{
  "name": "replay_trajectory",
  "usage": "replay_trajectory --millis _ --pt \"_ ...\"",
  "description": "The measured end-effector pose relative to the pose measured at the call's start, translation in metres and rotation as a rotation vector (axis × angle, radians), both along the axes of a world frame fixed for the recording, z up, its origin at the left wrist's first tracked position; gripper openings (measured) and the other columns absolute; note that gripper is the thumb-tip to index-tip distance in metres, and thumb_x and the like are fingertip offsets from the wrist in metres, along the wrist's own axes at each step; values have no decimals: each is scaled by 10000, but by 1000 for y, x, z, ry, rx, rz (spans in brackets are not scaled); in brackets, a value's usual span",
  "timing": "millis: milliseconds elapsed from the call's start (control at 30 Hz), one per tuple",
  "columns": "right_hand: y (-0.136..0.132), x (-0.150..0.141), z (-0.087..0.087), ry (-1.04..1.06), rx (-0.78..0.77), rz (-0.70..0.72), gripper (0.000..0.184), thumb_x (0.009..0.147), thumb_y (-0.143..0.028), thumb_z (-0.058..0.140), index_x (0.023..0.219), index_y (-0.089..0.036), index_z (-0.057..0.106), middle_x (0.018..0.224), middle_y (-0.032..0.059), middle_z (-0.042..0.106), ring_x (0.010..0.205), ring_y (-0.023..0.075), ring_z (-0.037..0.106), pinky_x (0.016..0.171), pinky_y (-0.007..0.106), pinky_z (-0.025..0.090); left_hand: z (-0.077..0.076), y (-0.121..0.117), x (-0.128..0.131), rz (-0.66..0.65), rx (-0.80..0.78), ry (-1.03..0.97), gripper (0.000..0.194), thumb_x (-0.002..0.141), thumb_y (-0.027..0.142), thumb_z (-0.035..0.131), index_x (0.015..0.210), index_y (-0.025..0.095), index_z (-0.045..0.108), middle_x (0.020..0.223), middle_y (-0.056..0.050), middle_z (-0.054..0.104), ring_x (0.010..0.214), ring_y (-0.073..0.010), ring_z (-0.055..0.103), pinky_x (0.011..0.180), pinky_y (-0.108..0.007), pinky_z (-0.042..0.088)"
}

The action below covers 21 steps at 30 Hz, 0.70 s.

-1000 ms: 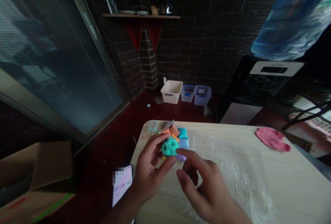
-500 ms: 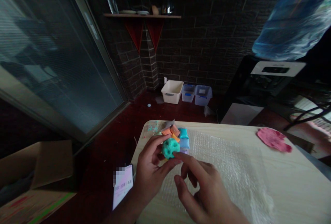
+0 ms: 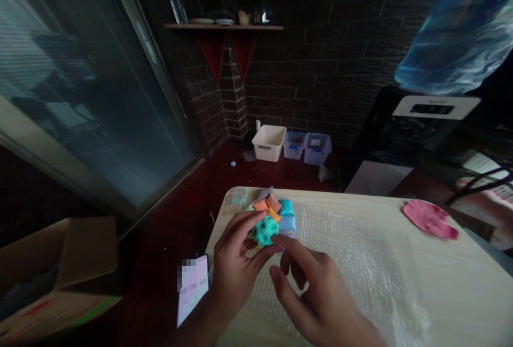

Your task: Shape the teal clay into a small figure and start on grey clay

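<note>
A green lump of modelling clay, roundish and pitted with several dents, is held above the near-left part of the table. My left hand grips it between thumb and fingers. The index fingertip of my right hand meets the lump's lower right side; its thumb stands apart and the other fingers are curled. Just behind the clay lie several soft packets, among them a turquoise one, a light blue one and an orange one. My left hand partly covers this group.
Bubble wrap spreads over the table. A flat pink piece lies at the far right. Left of the table are a phone and a cardboard box. Bins and a water dispenser stand beyond.
The view has shifted slightly. My left hand still holds the green clay, which looks slightly turned, and my right index finger stays against it.
</note>
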State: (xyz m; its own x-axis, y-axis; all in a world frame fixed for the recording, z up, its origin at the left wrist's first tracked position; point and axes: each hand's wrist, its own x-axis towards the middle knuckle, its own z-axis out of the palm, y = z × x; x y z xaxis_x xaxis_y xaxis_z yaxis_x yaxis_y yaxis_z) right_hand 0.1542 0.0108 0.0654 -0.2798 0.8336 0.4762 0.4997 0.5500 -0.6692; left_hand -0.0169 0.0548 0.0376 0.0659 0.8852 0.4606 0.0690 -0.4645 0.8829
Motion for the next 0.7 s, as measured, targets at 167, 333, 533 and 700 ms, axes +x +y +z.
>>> replay_trajectory --millis 167,333,533,700 --pt "0 0 1 -4 -2 3 311 961 -208 570 1271 -203 584 723 -26 644 525 135 604 535 274 445 2 1 -1 -1 14 21 505 843 237 845 1319 313 695 1324 -96 637 1164 -279 699 888 -344 665" --pt "0 3 0 66 132 -62 392 948 -161 554 1336 -212 552 741 -23 647 545 135 610 533 259 481 3 1 1 -20 11 -26 475 833 251 857 1279 301 700 1371 -103 646 1244 -301 673 932 -375 648" --pt "3 3 1 -23 100 -50 384 939 -175 553 1322 -207 534 780 -1 677 589 160 629 544 279 481 1 -3 4 -19 -18 -17 466 825 295 864 1267 265 720 1321 -129 715 1206 -327 703 932 -406 652" --pt "4 4 5 -9 7 0 273 941 -174 553 1210 -219 543 776 -10 662 598 149 618 558 273 458 -2 -3 1 -2 58 66 448 841 241 847 1268 289 718 1288 -96 729 1212 -303 695 975 -409 635"
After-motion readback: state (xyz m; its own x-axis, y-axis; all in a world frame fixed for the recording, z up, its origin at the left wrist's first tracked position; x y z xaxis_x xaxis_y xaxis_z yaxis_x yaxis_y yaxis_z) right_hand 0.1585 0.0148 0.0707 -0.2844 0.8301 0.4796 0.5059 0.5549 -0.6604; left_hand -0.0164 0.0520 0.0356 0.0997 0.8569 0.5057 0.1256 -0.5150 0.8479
